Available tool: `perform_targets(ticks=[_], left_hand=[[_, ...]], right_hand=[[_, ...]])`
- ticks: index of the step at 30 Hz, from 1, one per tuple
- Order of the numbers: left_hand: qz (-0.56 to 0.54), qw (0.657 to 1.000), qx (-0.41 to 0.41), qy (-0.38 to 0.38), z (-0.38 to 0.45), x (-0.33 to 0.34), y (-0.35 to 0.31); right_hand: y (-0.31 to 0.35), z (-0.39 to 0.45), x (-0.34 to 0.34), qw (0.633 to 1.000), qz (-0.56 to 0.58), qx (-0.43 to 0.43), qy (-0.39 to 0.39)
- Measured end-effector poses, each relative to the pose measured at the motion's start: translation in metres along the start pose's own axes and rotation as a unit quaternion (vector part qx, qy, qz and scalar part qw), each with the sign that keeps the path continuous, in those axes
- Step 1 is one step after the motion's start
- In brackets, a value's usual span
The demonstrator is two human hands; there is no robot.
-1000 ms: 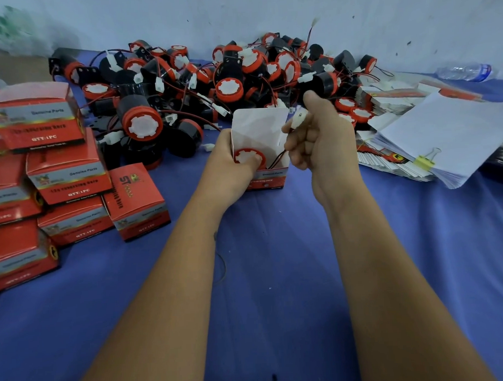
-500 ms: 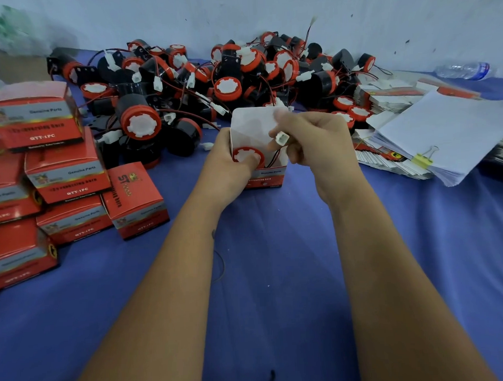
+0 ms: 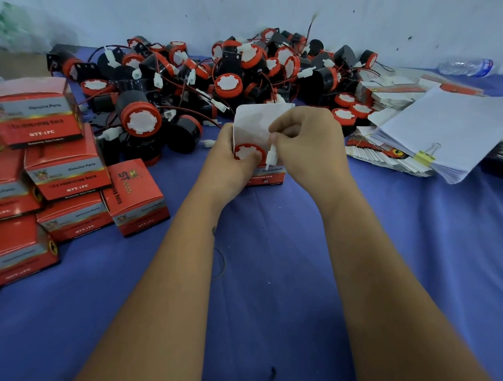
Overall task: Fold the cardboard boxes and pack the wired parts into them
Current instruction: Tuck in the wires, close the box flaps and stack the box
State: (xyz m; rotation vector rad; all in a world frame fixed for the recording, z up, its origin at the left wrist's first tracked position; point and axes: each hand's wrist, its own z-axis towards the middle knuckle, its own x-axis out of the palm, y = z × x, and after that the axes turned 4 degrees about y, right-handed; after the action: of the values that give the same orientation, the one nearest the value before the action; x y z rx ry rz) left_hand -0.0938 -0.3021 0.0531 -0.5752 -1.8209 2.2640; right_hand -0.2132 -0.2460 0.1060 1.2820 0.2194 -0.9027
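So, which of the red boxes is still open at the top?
The box between the hands: its white lid flap stands up. The boxes stacked at left are closed.

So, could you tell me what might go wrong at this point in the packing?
1. The right hand pinches the white connector right at the open box edge; it may stay outside and get caught when the upright flap is closed.
2. The left hand steadies the box with the wired part sitting high; the flap might not close flat.
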Motion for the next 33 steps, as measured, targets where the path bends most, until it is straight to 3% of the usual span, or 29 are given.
perform_targets(ticks=[4, 10, 14, 19, 26, 33], left_hand=[[-0.004, 1.000, 0.010, 0.006, 0.000, 0.000, 0.000], [0.000, 1.000, 0.015, 0.012, 0.001, -0.001, 0.004], [0.004, 1.000, 0.010, 0.004, 0.003, 0.000, 0.005], [-0.012, 1.000, -0.003, -0.017, 0.005, 0.001, 0.006], [-0.021, 0.998, -0.010, -0.053, 0.006, 0.004, 0.007], [-0.019, 0.996, -0.016, -0.081, 0.005, 0.007, 0.006]], right_hand=[[-0.003, -0.003, 0.012, 0.995, 0.023, -0.026, -0.096], [-0.015, -0.004, 0.029, 0.955, -0.182, -0.160, -0.168], [-0.026, 0.001, 0.026, 0.955, -0.240, -0.143, -0.096], [-0.029, 0.004, 0.018, 0.960, -0.238, -0.143, -0.035], [-0.030, 0.000, 0.018, 0.945, -0.255, -0.195, -0.070], [-0.029, -0.004, 0.020, 0.983, -0.076, -0.137, -0.095]])
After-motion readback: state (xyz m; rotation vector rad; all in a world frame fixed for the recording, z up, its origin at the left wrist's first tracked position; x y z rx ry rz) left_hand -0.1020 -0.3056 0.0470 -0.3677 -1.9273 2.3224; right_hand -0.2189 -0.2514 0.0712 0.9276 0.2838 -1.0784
